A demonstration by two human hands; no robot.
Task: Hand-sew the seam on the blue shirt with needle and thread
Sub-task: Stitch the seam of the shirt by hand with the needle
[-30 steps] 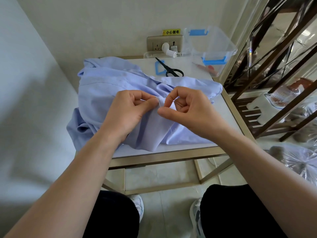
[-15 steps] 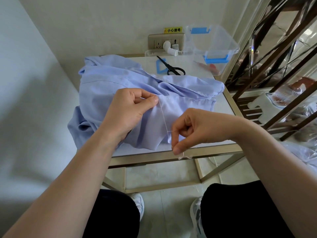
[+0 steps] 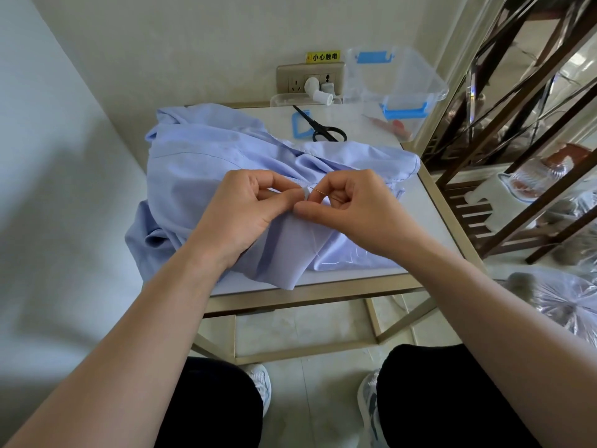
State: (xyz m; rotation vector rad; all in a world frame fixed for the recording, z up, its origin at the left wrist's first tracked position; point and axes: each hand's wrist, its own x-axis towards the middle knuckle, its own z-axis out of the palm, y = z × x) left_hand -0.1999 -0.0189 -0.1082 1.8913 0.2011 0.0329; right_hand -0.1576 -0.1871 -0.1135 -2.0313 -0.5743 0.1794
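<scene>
The person wears black trousers (image 3: 436, 399) and 2 white-and-grey trainers (image 3: 368, 404), forearms (image 3: 161, 318) bare.

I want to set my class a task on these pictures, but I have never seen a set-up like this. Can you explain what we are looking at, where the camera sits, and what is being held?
There is no machine here: a person is sewing with two bare hands. The one camera is worn on the head and looks forward and down, so the arms reach in from the bottom of the picture. On the small table lies a blue shirt, with black scissors and a clear plastic box behind it. The left hand pinches a fold of the shirt. The right hand pinches a thin needle right beside that fold. A pale thread lies on the cloth below the right hand.
</scene>
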